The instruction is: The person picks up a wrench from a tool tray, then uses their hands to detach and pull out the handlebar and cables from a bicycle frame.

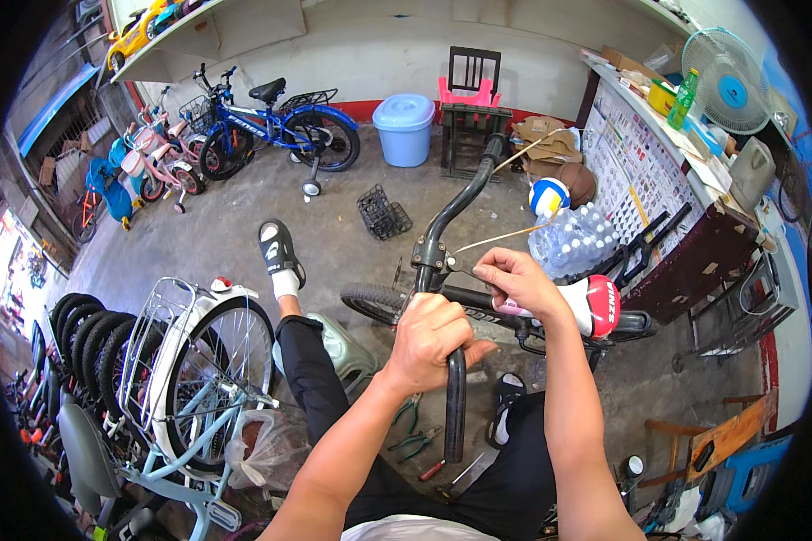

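Bicycle workshop: tyres (108,361), pliers (414,441) (and bicycles (260,128)).

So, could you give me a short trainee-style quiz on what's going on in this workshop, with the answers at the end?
1. Which hand is closed over the black handlebar?
2. True or false: the blue bucket by the wall has its lid on.
3. What stands just left of the fan: (a) a red kettle, (b) a green bottle, or (c) a desk lamp?

Key:
1. The left hand; the right hand is raised near the stem, its fingertips drawn together.
2. True.
3. (b)
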`<state>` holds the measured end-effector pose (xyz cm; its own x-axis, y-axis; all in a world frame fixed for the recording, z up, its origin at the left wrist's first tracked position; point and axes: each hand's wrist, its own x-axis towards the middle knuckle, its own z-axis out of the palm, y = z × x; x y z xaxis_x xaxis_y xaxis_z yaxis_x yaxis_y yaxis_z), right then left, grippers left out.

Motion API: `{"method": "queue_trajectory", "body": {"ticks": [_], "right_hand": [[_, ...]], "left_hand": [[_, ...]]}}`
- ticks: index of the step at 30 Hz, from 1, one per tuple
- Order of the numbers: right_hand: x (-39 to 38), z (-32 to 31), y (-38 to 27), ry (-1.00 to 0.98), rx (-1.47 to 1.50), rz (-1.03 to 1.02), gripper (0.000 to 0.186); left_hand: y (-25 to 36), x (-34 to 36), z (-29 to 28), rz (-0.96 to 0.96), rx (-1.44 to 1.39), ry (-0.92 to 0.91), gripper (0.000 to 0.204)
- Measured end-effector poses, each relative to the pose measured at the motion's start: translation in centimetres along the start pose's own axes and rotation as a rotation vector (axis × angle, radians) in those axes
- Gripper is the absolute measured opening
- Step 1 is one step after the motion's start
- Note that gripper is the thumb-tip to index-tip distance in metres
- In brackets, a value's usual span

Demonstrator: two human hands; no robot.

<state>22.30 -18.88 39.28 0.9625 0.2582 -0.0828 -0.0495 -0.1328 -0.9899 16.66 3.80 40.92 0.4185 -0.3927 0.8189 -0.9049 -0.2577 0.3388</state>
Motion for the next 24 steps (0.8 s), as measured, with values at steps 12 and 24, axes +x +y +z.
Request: {"method": "queue_trajectory", "body": {"ticks": [12, 24], "right_hand": [[-1.8, 0.2, 1.1, 0.197, 0.162, -0.017, 0.022], [-2.7, 6.8, 2.5, 0.186, 0.172, -0.058, 0.02]], "left_hand": [[0.2, -0.2, 0.0, -0.001, 0.013, 0.02, 0.041], [-0.2, -0.2, 0.4, -0.013, 0.007, 0.019, 0.042]]}}
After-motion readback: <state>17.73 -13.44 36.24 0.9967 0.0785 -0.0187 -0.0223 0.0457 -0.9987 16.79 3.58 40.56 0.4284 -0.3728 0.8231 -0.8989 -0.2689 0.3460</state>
